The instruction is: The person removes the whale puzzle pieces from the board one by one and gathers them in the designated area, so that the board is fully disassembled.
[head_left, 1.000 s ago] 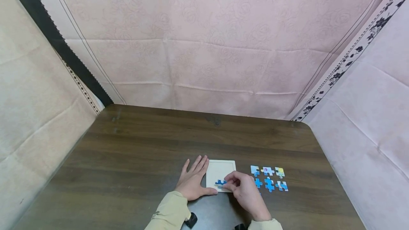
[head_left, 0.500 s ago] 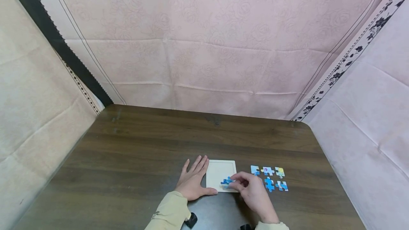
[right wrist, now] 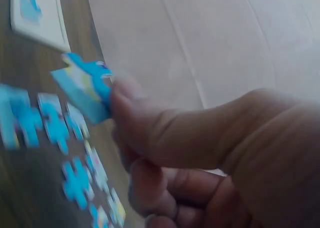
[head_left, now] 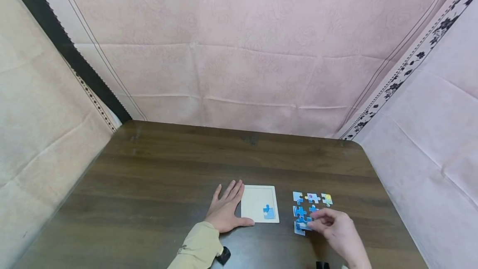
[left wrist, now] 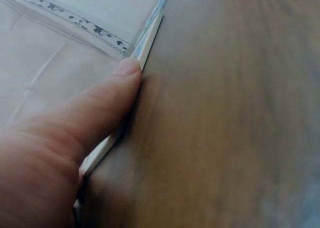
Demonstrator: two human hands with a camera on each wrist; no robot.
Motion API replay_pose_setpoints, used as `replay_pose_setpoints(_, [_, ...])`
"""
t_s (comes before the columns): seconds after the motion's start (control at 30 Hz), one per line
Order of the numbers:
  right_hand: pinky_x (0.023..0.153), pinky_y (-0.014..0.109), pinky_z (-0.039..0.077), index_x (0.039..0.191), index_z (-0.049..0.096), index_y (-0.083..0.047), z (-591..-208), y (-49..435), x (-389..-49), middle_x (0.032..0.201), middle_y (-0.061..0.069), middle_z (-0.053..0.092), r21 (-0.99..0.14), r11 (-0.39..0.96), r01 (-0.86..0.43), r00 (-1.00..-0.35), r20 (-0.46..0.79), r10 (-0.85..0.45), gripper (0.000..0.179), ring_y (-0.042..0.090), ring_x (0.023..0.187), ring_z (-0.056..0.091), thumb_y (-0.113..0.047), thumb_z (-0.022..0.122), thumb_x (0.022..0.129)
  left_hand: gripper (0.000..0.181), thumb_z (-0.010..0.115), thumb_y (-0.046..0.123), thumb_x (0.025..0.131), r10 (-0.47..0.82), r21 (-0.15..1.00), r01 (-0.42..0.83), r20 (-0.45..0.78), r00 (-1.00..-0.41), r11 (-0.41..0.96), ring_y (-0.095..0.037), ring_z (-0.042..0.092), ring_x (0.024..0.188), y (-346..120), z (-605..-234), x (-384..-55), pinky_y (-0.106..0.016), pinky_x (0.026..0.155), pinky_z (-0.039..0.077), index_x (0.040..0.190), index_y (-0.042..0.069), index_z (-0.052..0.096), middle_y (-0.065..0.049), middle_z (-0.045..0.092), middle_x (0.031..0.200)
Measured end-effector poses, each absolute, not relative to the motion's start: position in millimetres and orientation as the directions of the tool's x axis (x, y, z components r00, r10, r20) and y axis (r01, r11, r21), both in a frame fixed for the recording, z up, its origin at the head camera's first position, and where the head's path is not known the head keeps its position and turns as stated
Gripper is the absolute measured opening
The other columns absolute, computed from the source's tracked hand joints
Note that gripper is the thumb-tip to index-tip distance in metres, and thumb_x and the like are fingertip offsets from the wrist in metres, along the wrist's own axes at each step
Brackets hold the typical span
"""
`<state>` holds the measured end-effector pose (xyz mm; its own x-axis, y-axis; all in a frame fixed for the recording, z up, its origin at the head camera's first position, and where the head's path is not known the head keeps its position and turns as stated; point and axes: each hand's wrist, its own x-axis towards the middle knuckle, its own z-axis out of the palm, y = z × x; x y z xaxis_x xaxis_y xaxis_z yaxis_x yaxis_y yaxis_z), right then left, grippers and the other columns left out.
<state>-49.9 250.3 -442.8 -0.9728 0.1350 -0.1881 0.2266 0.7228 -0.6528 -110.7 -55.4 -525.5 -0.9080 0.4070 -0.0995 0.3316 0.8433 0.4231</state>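
My left hand (head_left: 228, 212) rests with straight fingers along the left side of a white square puzzle board (head_left: 255, 198). Its thumb (left wrist: 107, 100) lies against the board's near edge in the left wrist view. One blue jigsaw piece (head_left: 269, 214) lies in the board's lower right corner. Right of the board, my right hand (head_left: 332, 225) pinches another jigsaw piece (right wrist: 82, 87), blue with a pale yellow band, between thumb and forefinger. That piece is held above the near loose pieces and partly covers them in the head view.
Several loose jigsaw pieces (head_left: 313, 198) lie in rough rows right of the board, some hidden by the right hand. The brown wooden table (head_left: 179, 157) is bounded by pale patterned cloth (head_left: 242, 74) at the back and sides.
My right hand has moved right from over the board to the loose pieces, carrying a jigsaw piece. The corner piece on the board is now uncovered. My left hand stays put.
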Motion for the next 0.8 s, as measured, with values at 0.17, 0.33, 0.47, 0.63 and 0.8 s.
replay_pose_setpoints(0.17, [0.058, 0.026, 0.048, 0.086, 0.072, -0.009, -445.3, 274.8, -45.2, 0.080, -0.002, 0.069, -0.608, 0.739, 0.292, -0.954, -0.246, 0.175, 0.019, 0.013, 0.069, 0.060, -0.025, 0.079, 0.081, 0.114, 0.055, 0.082, 0.073, 0.406, 0.429, 0.331, -0.095, -0.909, 0.841, -0.022, 0.006, 0.149, -55.9, -524.1, -110.5, -0.055, 0.116, -0.002, 0.157, 0.013, 0.018, 0.000, 0.012, 0.163])
replay_pose_setpoints(0.33, [0.058, 0.027, 0.046, 0.086, 0.073, -0.007, -452.2, 283.8, -44.9, 0.076, -0.002, 0.068, -0.587, 0.741, 0.325, -0.941, -0.277, 0.194, 0.019, 0.014, 0.068, 0.057, -0.025, 0.079, 0.082, 0.114, 0.055, 0.082, 0.073, 0.406, 0.424, 0.330, -0.100, -0.909, 0.843, -0.021, 0.006, 0.149, -55.6, -524.7, -111.3, -0.055, 0.116, -0.002, 0.157, 0.014, 0.018, 0.001, 0.011, 0.163])
replay_pose_setpoints(0.47, [0.059, 0.029, 0.046, 0.086, 0.072, -0.006, -458.3, 285.8, -45.7, 0.075, -0.002, 0.067, -0.594, 0.722, 0.355, -0.929, -0.309, 0.203, 0.023, 0.015, 0.068, 0.056, -0.028, 0.079, 0.082, 0.114, 0.055, 0.082, 0.073, 0.407, 0.424, 0.329, -0.106, -0.907, 0.844, -0.021, 0.006, 0.149, -55.2, -524.6, -111.5, -0.054, 0.116, -0.003, 0.157, 0.014, 0.017, 0.001, 0.011, 0.163])
replay_pose_setpoints(0.63, [0.061, 0.030, 0.046, 0.086, 0.071, -0.005, -463.6, 286.5, -47.1, 0.074, -0.002, 0.065, -0.587, 0.720, 0.371, -0.921, -0.329, 0.207, 0.023, 0.015, 0.068, 0.056, -0.027, 0.078, 0.082, 0.114, 0.055, 0.082, 0.074, 0.408, 0.425, 0.330, -0.104, -0.907, 0.843, -0.021, 0.006, 0.149, -55.3, -523.5, -110.9, -0.054, 0.116, -0.003, 0.157, 0.014, 0.017, 0.001, 0.011, 0.163])
replay_pose_setpoints(0.8, [0.061, 0.030, 0.044, 0.086, 0.070, -0.004, -465.5, 285.8, -49.4, 0.076, -0.001, 0.065, -0.562, 0.734, 0.382, -0.915, -0.341, 0.215, 0.022, 0.016, 0.069, 0.053, -0.025, 0.078, 0.083, 0.114, 0.054, 0.082, 0.074, 0.407, 0.422, 0.331, -0.100, -0.908, 0.844, -0.022, 0.006, 0.149, -55.4, -523.7, -110.8, -0.055, 0.116, -0.002, 0.157, 0.014, 0.017, 0.000, 0.011, 0.163])
